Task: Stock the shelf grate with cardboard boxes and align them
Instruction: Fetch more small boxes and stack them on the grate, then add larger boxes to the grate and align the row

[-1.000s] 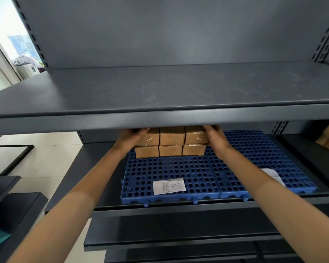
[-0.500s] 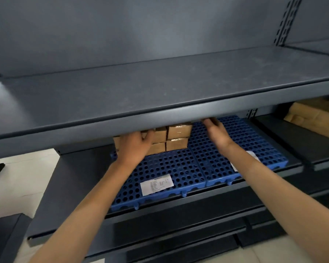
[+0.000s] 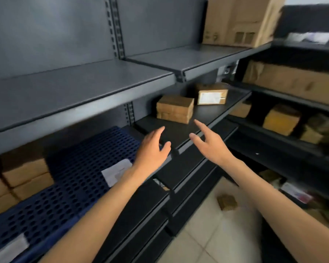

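I judge this the fetch step. My left hand [image 3: 152, 149] and right hand [image 3: 209, 145] are stretched out, grip apart and empty, toward the cardboard stack [image 3: 175, 109] on the dark shelf [image 3: 179, 130] beside the blue grate [image 3: 74, 177], where boxes [image 3: 25, 173] sit far left. Next move — clasp the stack's two sides.

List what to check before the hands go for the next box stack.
1. Left hand empty: ok.
2. Right hand empty: ok.
3. Path to box stack unobstructed: ok.
4. Bare room on grate beside stocked boxes: ok.
5. Grate free of loose paper: not ok, a slip lies on it.
6. Stocked boxes aligned: cannot tell, blurred and half hidden.
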`<state>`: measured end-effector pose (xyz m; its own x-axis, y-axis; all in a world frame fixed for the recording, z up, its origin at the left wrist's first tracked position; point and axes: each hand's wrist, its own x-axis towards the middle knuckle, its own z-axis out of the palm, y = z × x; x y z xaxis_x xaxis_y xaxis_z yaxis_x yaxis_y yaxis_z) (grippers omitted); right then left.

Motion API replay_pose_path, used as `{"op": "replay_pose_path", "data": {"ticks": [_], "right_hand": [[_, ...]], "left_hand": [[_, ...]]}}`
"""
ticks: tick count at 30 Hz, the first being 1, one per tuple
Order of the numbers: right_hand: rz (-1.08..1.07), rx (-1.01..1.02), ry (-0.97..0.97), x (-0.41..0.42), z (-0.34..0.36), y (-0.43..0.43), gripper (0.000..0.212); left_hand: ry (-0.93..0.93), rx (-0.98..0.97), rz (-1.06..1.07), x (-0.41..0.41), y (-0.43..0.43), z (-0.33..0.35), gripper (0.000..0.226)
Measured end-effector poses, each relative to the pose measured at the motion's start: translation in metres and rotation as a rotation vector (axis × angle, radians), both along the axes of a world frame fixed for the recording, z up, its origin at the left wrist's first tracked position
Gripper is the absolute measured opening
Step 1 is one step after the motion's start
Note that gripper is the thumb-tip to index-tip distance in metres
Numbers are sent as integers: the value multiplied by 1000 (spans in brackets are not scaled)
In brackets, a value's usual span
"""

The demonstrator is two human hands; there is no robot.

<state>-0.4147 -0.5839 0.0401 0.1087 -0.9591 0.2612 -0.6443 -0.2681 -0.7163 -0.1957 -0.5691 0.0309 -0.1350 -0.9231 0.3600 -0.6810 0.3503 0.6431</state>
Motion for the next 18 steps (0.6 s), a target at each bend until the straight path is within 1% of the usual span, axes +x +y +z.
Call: {"op": "replay_pose_path", "data": {"ticks": [5, 9, 12, 15, 18], "right_hand": [[-131, -4, -2, -102, 0, -7, 59], [-130, 0, 54, -148, -13, -38, 60], [-123, 0, 67, -171, -24, -78, 61], [-82, -12, 112, -189, -32, -133, 62], [-33, -33, 144, -205, -32, -196, 62]], "left_hand": [[-8, -8, -77, -94, -42, -8, 55], [-41, -7, -74, -139, -87, -15, 55], [-63, -6, -38, -165, -129, -20, 55], [-100, -53, 12, -192, -182, -21, 57], [-190, -95, 80, -213, -242, -17, 60]]}}
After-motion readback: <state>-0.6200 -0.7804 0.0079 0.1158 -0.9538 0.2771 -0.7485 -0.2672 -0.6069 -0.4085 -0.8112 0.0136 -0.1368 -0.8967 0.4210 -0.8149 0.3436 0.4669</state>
